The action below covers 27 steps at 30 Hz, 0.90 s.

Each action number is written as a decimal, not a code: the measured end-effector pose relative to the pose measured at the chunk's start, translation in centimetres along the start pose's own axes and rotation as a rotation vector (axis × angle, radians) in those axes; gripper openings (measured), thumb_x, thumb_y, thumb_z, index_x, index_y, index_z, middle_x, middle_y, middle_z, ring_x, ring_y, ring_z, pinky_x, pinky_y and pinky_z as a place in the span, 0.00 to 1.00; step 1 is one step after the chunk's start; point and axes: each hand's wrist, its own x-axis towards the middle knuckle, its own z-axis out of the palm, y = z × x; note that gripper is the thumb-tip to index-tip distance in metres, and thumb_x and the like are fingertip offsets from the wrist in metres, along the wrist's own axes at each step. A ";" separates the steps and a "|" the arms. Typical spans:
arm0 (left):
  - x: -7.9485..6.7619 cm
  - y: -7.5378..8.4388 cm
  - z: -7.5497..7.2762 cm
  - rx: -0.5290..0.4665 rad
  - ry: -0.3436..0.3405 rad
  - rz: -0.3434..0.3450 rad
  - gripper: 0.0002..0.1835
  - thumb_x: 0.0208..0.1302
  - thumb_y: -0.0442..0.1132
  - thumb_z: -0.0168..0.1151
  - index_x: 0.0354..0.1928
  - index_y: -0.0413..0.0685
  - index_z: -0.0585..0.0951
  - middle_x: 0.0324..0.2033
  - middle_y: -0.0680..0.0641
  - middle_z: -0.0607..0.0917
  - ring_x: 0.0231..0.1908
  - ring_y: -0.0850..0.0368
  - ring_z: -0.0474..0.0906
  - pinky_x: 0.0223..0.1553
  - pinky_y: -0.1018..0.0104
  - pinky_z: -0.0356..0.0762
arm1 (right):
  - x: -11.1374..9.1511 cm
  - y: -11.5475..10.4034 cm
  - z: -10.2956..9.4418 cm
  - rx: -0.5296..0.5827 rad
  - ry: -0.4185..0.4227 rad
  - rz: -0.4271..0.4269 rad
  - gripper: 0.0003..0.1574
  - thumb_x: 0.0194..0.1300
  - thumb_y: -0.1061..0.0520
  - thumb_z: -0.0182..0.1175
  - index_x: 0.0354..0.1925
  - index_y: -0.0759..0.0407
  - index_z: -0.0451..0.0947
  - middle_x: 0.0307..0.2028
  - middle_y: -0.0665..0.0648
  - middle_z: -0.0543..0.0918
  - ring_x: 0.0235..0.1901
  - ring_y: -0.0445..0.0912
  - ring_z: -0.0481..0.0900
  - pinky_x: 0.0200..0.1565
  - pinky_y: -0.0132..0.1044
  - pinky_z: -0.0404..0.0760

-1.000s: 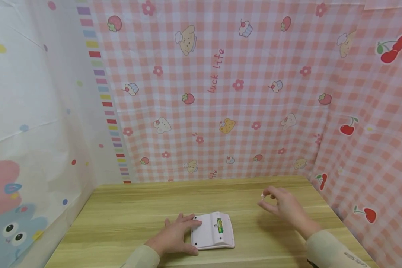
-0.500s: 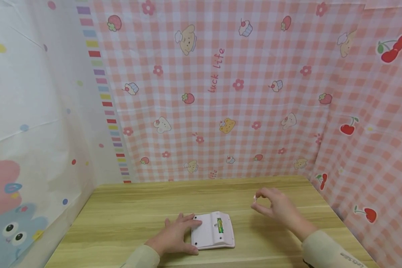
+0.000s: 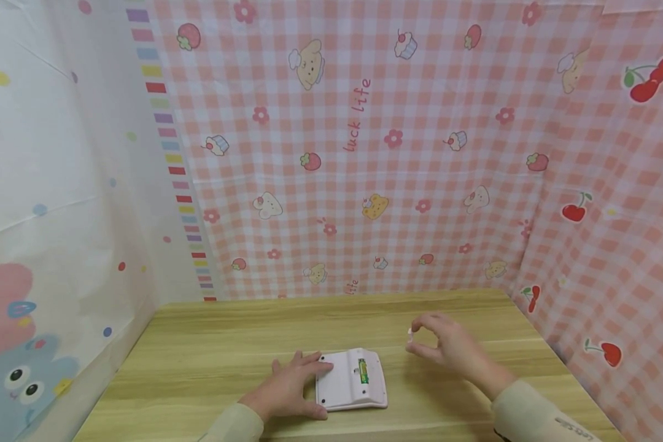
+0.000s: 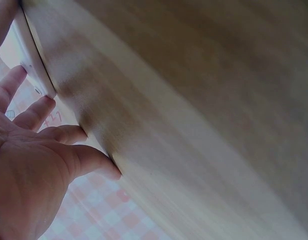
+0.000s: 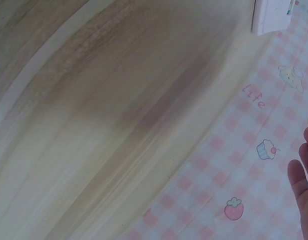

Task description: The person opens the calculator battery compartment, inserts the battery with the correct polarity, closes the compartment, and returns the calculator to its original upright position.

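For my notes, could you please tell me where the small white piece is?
In the head view, the small white piece is pinched in the right hand, right of the white device.

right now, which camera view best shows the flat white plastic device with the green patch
The head view: nearly all the device shows, the left hand covering part of one edge. The left wrist view catches just an edge; the right wrist view, a cropped part.

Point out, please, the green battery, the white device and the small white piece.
Green battery (image 3: 363,371), head view: middle of its side.
White device (image 3: 341,387), head view: flat panel.
Small white piece (image 3: 410,336), head view: its exposed middle.
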 end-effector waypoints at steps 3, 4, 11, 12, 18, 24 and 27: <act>0.0 0.0 0.0 -0.006 0.001 0.002 0.49 0.40 0.69 0.74 0.69 0.70 0.70 0.74 0.46 0.64 0.71 0.23 0.54 0.56 0.11 0.42 | 0.1 -0.2 0.2 -0.006 0.008 -0.031 0.20 0.52 0.43 0.75 0.41 0.46 0.80 0.44 0.50 0.85 0.18 0.25 0.63 0.28 0.26 0.75; 0.0 0.0 0.0 -0.008 0.001 0.001 0.49 0.40 0.69 0.74 0.69 0.70 0.70 0.74 0.46 0.64 0.71 0.23 0.54 0.56 0.11 0.42 | 0.1 -0.3 0.3 -0.010 0.009 -0.036 0.20 0.52 0.43 0.75 0.41 0.46 0.80 0.44 0.49 0.85 0.18 0.25 0.63 0.28 0.26 0.76; 0.1 -0.2 0.0 -0.009 -0.003 -0.006 0.49 0.40 0.68 0.74 0.69 0.70 0.70 0.75 0.46 0.64 0.71 0.23 0.53 0.57 0.11 0.42 | 0.3 -1.2 0.8 -0.036 0.000 -0.067 0.20 0.52 0.41 0.75 0.40 0.43 0.79 0.43 0.43 0.85 0.32 0.32 0.76 0.39 0.35 0.84; 0.1 -0.2 0.0 -0.009 -0.005 -0.009 0.49 0.40 0.68 0.74 0.69 0.71 0.70 0.75 0.46 0.64 0.72 0.23 0.53 0.57 0.12 0.42 | 0.3 -1.3 0.9 -0.036 -0.002 -0.077 0.20 0.52 0.41 0.75 0.40 0.43 0.79 0.43 0.43 0.84 0.34 0.33 0.79 0.40 0.36 0.84; 0.1 -0.2 0.0 -0.008 -0.014 -0.015 0.48 0.41 0.69 0.74 0.69 0.72 0.69 0.75 0.47 0.64 0.72 0.24 0.53 0.57 0.12 0.42 | 0.5 -1.6 1.7 -0.011 0.002 -0.164 0.20 0.50 0.45 0.76 0.39 0.45 0.79 0.41 0.43 0.84 0.42 0.40 0.83 0.42 0.37 0.86; 0.1 -0.2 0.0 -0.017 -0.028 -0.021 0.48 0.41 0.69 0.73 0.69 0.72 0.69 0.75 0.47 0.64 0.72 0.24 0.52 0.57 0.11 0.41 | 0.4 -2.1 2.5 0.000 -0.029 -0.190 0.19 0.50 0.48 0.77 0.38 0.46 0.79 0.41 0.45 0.85 0.41 0.42 0.84 0.40 0.36 0.86; 0.1 -0.1 -0.1 -0.017 -0.031 -0.025 0.48 0.41 0.70 0.73 0.69 0.72 0.69 0.75 0.48 0.63 0.73 0.25 0.52 0.57 0.11 0.41 | 0.3 -2.5 2.6 -0.015 -0.057 -0.161 0.20 0.51 0.45 0.76 0.39 0.44 0.78 0.43 0.45 0.85 0.41 0.41 0.84 0.40 0.35 0.85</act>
